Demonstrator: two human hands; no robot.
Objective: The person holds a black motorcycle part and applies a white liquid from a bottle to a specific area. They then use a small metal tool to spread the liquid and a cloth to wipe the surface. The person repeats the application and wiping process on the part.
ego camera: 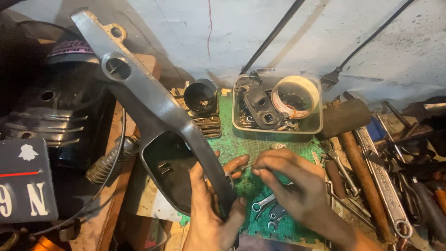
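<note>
Grey metal bracket (153, 104) is gripped at its lower end by left hand (211, 211), upper end raised over table. Small fastener pinched in right hand (290, 183) fingertips, beside bracket; not yet seen fitted. Wrenches (269, 209) lie under hands; parts tub (278, 126), hammer (350, 135) nearby.

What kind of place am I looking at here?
Probably a small motorcycle repair workshop: spanners and a hammer lie along the bench, a clear tub holds small parts, and the left hand grips a grey metal motorcycle part.
</note>
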